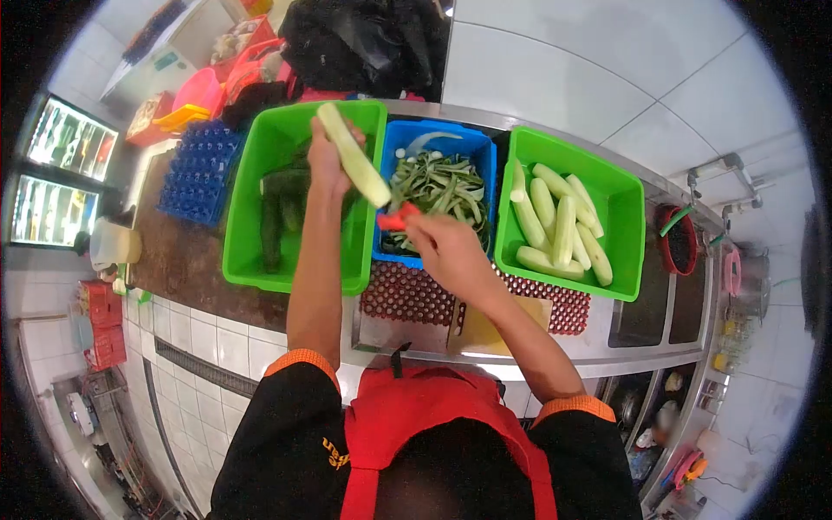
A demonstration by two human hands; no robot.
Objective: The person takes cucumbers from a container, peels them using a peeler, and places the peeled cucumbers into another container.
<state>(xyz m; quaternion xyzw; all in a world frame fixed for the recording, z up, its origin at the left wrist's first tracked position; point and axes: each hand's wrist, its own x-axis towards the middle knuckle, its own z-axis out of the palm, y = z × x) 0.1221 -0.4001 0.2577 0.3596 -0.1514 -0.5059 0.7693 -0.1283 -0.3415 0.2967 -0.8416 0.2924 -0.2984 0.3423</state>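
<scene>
My left hand [328, 160] is closed around a pale, peeled cucumber [354, 156], held at a slant above the left green tub [238, 221]. A red peeler [397, 217] is gripped in my right hand [446, 247], close to the cucumber's lower end. Dark green unpeeled cucumbers [272, 225] lie in the left tub, partly hidden by my arm. Below my hands, the blue tub [490, 156] holds a heap of green peel strips [446, 186]. In the right green tub [626, 208] rest several peeled cucumbers [565, 230].
A blue egg tray [201, 169] stands left of the tubs. Red perforated matting [403, 295] and a yellowish board [498, 328] lie at the counter's front. A black plastic bag [364, 43] sits behind. To the right is a red pot [679, 243] with dark contents.
</scene>
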